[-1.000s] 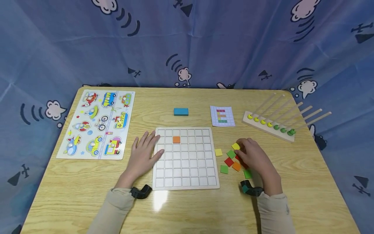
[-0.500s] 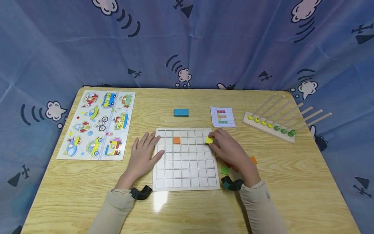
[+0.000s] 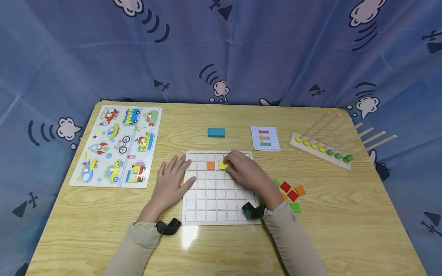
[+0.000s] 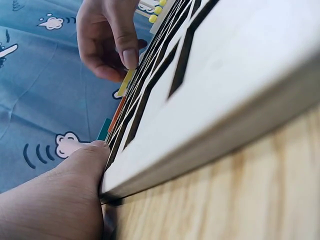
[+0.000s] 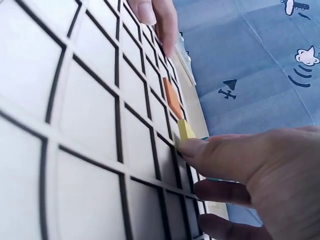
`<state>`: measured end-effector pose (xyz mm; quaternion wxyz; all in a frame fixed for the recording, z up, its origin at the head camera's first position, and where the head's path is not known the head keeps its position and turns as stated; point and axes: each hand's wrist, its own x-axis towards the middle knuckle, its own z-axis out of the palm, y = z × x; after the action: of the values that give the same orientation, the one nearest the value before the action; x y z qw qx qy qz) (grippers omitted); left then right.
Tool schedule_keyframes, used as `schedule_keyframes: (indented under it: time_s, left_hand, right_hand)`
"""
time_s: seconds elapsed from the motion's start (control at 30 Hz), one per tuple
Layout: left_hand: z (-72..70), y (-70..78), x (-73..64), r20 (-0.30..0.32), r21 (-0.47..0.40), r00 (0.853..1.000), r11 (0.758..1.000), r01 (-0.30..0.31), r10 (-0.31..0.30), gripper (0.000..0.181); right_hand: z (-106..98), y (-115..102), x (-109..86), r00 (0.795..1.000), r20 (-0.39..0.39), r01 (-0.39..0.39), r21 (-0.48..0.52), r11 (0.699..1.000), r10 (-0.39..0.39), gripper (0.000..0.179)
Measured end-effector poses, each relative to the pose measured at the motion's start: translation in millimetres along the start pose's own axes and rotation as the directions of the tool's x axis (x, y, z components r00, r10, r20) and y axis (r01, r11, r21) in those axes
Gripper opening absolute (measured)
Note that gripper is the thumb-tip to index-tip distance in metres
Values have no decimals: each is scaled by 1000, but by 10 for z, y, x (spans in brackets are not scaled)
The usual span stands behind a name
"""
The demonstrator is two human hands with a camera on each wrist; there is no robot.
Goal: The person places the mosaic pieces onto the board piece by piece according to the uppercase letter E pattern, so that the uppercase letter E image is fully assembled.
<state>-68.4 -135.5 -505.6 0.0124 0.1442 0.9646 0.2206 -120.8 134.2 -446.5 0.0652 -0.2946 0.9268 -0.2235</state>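
Pinch: a yellow tile (image 3: 223, 165) was held between the thumb and fingers of the right hand (image 3: 248, 172); no release was shown.
Tile spot: it was held at the upper part of the white grid board (image 3: 211, 205), just to the right of an orange tile (image 3: 211, 165). In the wrist views it seemed to be tilted; whether it had been brought fully down into a square could not be told.
Shift: within the last second the yellow tile was carried from the right-hand part of the table (image 3: 221, 253), over the board's right edge, to this spot. By that, it was judged, the fetching had been finished and the work had been moved onto the grid, with the tile not yet let go.
Left hand (image 3: 170, 182): it was laid at the board's left edge with fingers extended and no tile grasped; no change was seen there.
Loose pieces: red tiles (image 3: 292, 195), a second orange tile (image 3: 300, 190) and a green tile (image 3: 295, 207) were left right of the board; others were partly covered.
Card row: a pattern card (image 3: 265, 138) and a blue block (image 3: 216, 132) were set beyond the board.
Flanks: a picture puzzle (image 3: 76, 184) was placed to the left, a peg stand (image 3: 319, 153) to the right.
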Motion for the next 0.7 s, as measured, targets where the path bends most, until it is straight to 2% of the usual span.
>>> schedule_keyframes:
  time_s: [0.23,0.7]
  left_hand:
    - [-1,-2,9,-3,-7,1000,1000,2,-2,63]
    - [-7,2,6,9,1,1000,1000,6,-6,64]
  right_hand:
    - [49,12,56,1000,6,-14,17,1000,14,19]
    - [55,-25,87,999,29,29,-28,999,-28,15]
